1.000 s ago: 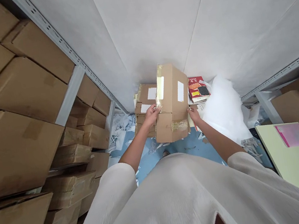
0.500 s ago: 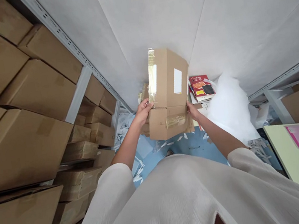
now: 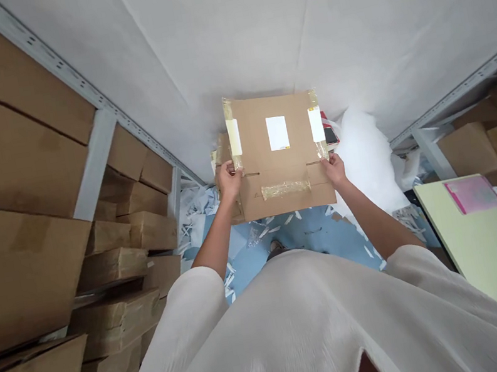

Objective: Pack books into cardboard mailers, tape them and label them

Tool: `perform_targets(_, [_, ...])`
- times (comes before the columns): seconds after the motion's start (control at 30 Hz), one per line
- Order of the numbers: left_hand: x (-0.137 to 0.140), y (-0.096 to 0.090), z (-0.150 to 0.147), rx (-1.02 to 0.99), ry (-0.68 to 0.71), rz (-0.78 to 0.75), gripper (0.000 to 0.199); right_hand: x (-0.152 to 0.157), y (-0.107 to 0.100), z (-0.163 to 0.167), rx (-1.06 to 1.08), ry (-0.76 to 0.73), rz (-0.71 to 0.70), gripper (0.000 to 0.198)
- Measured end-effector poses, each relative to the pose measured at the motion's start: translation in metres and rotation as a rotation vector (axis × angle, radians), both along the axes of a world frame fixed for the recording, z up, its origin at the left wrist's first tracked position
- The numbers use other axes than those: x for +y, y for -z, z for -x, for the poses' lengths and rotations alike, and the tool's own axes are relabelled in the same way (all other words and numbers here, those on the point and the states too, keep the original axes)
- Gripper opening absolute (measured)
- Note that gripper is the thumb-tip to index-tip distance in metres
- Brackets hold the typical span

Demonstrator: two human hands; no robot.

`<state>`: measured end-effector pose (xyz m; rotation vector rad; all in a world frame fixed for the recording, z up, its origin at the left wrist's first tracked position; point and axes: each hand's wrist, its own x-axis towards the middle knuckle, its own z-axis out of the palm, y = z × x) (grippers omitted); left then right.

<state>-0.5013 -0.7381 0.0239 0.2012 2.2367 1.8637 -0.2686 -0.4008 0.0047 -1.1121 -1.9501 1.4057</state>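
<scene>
Cardboard sheet (image 3: pixel 284 173) is out in front of me, held up ahead of the grey wall (image 3: pixel 224 38), face toward me, top edge near level. Left hand (image 3: pixel 231 180) pinched on its left edge, right hand (image 3: pixel 334 170) pinched on the right edge, both nearly closed, about the same height. Can't tell how far my fingers wrap behind.

Handling, my judgement: grip both sides evenly at the crease, since the slits (image 3: pixel 252 174) there look like the weak spots. Don't pull sideways; twisting would probably tear from those. Watch the loose tape at the top corners, could snag.

Material: flat brown board, matte, one horizontal fold line. Shiny, wrinkled yellowish tape strip (image 3: pixel 286 188) below the fold, more tape up both sides. White rectangular label (image 3: pixel 278 133) mid-panel, one more on each side.

Outward: more cardboard (image 3: pixel 223 146) behind on the left; puffy white bundle (image 3: pixel 362 154) on the right, soft-looking. Blue floor (image 3: pixel 334 241), smooth, with paper scraps. Boxes (image 3: pixel 19 269) shelved left, scuffed; pale green tabletop (image 3: pixel 482 248) right.
</scene>
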Motion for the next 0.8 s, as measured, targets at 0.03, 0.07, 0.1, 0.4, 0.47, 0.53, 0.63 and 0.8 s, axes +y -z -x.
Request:
perform_targets(0.03, [0.011,0.002,-0.005,0.012,0.007,0.029,0.039,0.005,-0.003,-0.013,-0.009,0.024,-0.005,0.034])
perform_targets(0.07, [0.023,0.003,-0.011,0.017,0.026,0.056,0.041,0.010,-0.005,-0.027,-0.016,0.055,-0.007,0.034])
perform_targets(0.1, [0.035,0.003,-0.018,0.026,0.053,0.074,0.041,0.015,-0.008,-0.042,-0.021,0.092,-0.010,0.035])
perform_targets(0.4, [0.173,-0.017,-0.105,0.069,0.466,-0.036,0.054,0.067,-0.018,-0.206,0.036,0.465,-0.039,0.042])
perform_targets(0.47, [0.207,-0.020,-0.136,0.067,0.559,-0.053,0.056,0.075,-0.018,-0.252,0.034,0.545,-0.056,0.040])
perform_targets(0.53, [0.239,-0.020,-0.171,0.056,0.641,-0.057,0.057,0.081,-0.018,-0.300,0.036,0.618,-0.055,0.036])
perform_targets(0.63, [0.281,-0.016,-0.229,0.034,0.738,-0.022,0.056,0.084,-0.018,-0.373,0.023,0.707,-0.012,0.032])
perform_targets(0.8, [0.336,-0.002,-0.333,-0.061,0.902,0.073,0.053,0.087,-0.020,-0.487,-0.065,0.848,-0.008,0.024])
